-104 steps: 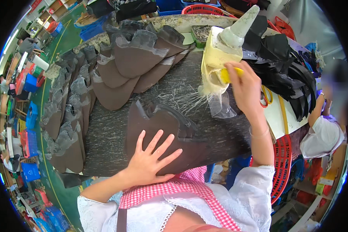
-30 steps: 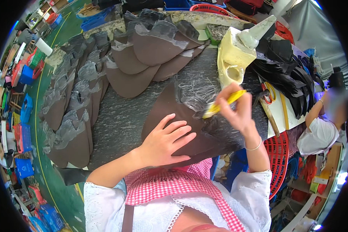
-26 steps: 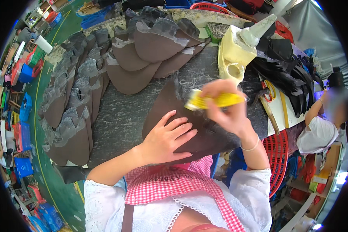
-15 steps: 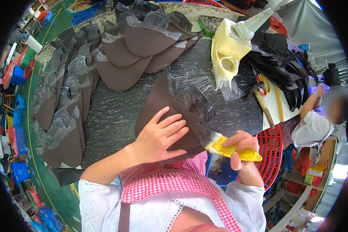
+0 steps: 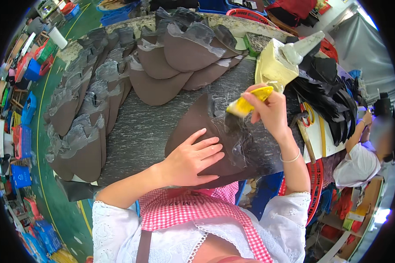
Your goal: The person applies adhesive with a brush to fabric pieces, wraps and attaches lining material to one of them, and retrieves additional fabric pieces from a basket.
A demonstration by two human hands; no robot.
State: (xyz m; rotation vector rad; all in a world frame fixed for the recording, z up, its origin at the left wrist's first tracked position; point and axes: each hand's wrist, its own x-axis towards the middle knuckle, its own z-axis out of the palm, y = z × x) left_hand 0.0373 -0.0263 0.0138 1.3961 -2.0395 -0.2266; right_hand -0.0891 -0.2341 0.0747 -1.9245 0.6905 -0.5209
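Head view: rests splayed left hand (image 5: 192, 160) on brown piece (image 5: 201, 122) at table's (image 5: 136, 142) near edge, grips yellow brush (image 5: 262, 93) in right hand (image 5: 271, 109), slanting bristles-first leftward toward glossy margin (image 5: 238, 141).

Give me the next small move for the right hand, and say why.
Probably stroke the yellow brush along the glossy edge of the brown piece: the right hand holds the brush with its bristles by that edge, and the left hand lies spread on the piece, seemingly steadying it.
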